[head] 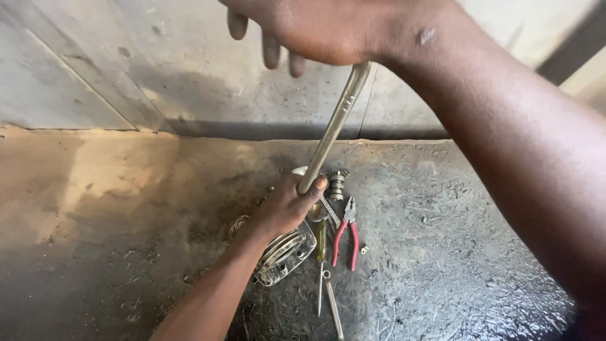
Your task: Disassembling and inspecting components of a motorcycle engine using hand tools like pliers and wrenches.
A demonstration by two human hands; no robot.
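A long metal wrench (333,129) stands tilted over the dirty floor. My right hand (322,28) presses on its bent top end, fingers hanging loose over it. Lower down, my left hand (287,205) grips the bottom of the wrench shaft, thumb against the metal. What the wrench's lower end sits on is hidden by my left hand. A clear, ribbed metal-framed part (284,254) lies just under my left wrist.
Red-handled pliers (346,235), a yellow-handled screwdriver (321,259), a small spanner (333,306) and a small metal cylinder part (337,184) lie on the oily concrete floor (442,252). A grey wall (158,69) rises behind. Sandy ground (69,183) lies left.
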